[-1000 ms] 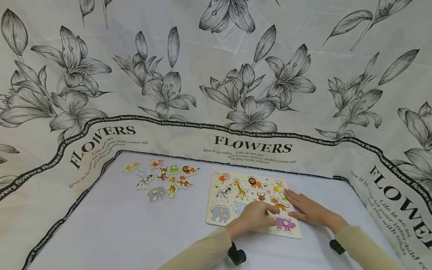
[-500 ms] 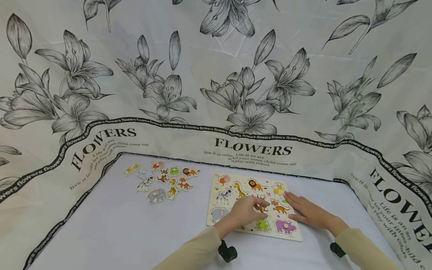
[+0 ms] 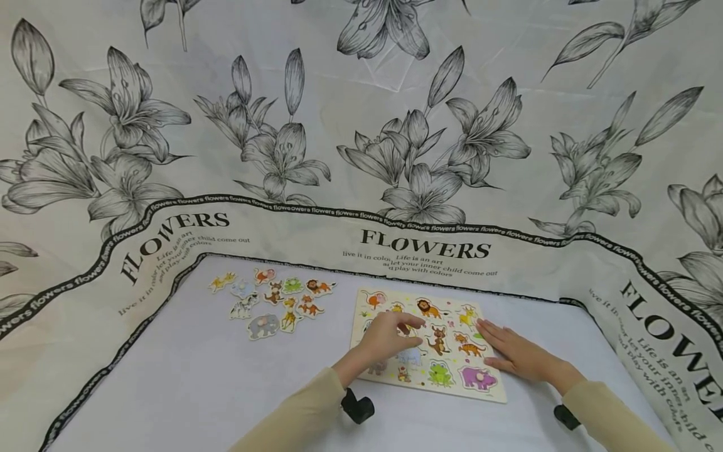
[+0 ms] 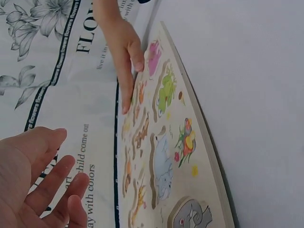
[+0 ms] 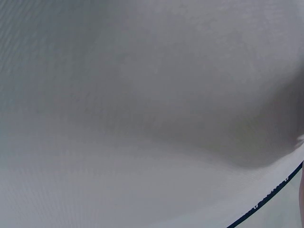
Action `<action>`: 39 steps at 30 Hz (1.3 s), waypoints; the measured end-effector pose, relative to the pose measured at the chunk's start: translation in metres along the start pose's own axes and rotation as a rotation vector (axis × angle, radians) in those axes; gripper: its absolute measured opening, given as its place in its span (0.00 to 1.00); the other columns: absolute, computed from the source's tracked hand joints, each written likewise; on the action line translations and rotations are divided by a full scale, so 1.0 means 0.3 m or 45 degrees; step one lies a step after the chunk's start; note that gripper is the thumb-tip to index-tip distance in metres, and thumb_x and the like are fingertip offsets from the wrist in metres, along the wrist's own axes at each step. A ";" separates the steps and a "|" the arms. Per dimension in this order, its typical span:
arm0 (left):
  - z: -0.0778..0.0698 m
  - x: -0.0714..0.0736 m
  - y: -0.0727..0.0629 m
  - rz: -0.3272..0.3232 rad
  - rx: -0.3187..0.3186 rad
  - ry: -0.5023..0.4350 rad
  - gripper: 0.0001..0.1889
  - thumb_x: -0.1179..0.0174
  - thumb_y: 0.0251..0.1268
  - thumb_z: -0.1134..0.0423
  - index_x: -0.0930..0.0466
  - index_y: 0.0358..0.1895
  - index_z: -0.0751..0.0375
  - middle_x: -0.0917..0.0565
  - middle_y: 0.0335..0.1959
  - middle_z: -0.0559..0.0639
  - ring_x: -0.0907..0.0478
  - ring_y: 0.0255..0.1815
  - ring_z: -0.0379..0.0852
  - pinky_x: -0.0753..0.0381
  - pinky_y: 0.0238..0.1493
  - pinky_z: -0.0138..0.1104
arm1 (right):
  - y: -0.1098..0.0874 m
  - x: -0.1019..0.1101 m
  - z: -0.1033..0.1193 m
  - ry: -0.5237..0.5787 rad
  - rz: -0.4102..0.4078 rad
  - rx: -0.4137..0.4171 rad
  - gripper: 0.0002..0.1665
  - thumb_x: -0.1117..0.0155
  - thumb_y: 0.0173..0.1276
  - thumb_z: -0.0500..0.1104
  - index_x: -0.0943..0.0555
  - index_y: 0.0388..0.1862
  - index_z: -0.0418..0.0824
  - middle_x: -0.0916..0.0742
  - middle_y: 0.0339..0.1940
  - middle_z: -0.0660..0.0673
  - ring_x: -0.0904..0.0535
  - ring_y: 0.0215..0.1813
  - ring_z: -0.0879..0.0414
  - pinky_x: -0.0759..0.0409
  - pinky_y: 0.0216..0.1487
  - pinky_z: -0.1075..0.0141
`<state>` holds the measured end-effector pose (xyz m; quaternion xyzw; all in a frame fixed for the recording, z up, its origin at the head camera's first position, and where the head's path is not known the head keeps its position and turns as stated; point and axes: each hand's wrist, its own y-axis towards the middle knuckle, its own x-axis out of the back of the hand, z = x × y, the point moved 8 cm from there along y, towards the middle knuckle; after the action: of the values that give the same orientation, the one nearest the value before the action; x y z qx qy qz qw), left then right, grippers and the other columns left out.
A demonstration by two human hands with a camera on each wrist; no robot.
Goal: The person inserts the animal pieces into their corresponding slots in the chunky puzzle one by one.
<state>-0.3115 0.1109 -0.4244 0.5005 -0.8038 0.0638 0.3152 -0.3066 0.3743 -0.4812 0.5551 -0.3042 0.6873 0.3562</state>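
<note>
A pale wooden puzzle board [image 3: 460, 393] with animal-shaped recesses lies right of centre on the table. My left hand [image 3: 383, 342] hovers over its left half with loosely bent fingers, thumb and index apart; in the left wrist view this hand [image 4: 35, 185] shows nothing between its fingers. My right hand [image 3: 519, 355] lies flat with straight fingers at the board's right edge, touching it. At the near right corner a purple hippo piece [image 3: 479, 379] with a knob sits in its place. The giraffe, zebra and elephant pictures are partly hidden by my left hand.
A group of loose animal pieces lies left of the board, among them an elephant piece [image 3: 263, 326], a giraffe piece [image 3: 289, 315] and a lion piece [image 3: 320, 286]. A flower-printed cloth [image 3: 294, 226] rises behind the white tabletop [image 3: 186, 376]. The right wrist view shows mostly blurred white cloth.
My left hand has moved left across the board, away from the hippo piece, uncovering the frog and kangaroo pictures. My right hand has stayed at the right edge.
</note>
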 end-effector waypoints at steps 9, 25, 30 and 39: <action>0.055 0.113 -0.006 -0.077 -0.007 -0.064 0.17 0.33 0.59 0.62 0.17 0.52 0.57 0.14 0.47 0.50 0.19 0.41 0.44 0.24 0.39 0.27 | 0.000 -0.002 -0.001 -0.026 -0.005 0.013 0.43 0.48 0.71 0.60 0.42 0.74 0.34 0.37 0.74 0.30 0.71 0.69 0.84 0.76 0.64 0.88; 0.148 0.303 -0.047 -0.212 0.060 -0.035 0.16 0.34 0.59 0.64 0.17 0.51 0.57 0.13 0.45 0.54 0.19 0.38 0.44 0.24 0.34 0.28 | 0.002 0.000 -0.001 -0.004 0.002 -0.001 0.44 0.47 0.71 0.60 0.42 0.74 0.34 0.38 0.74 0.30 0.71 0.68 0.84 0.76 0.63 0.89; 0.174 0.356 -0.061 -0.267 0.056 0.027 0.16 0.33 0.57 0.64 0.17 0.51 0.59 0.13 0.43 0.53 0.19 0.38 0.44 0.24 0.34 0.29 | 0.002 0.003 -0.002 -0.002 0.002 -0.011 0.44 0.47 0.70 0.61 0.42 0.74 0.34 0.38 0.74 0.31 0.69 0.70 0.82 0.76 0.63 0.89; 0.232 0.444 -0.085 -0.348 0.072 0.077 0.16 0.32 0.55 0.67 0.16 0.49 0.59 0.13 0.41 0.52 0.19 0.36 0.43 0.22 0.38 0.31 | 0.000 0.005 0.006 -0.024 -0.037 0.037 0.43 0.47 0.71 0.59 0.42 0.74 0.34 0.36 0.73 0.30 0.70 0.69 0.83 0.76 0.64 0.89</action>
<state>-0.3608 -0.0326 -0.4090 0.6118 -0.7162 0.0578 0.3307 -0.3058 0.3733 -0.4792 0.5711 -0.2893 0.6811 0.3553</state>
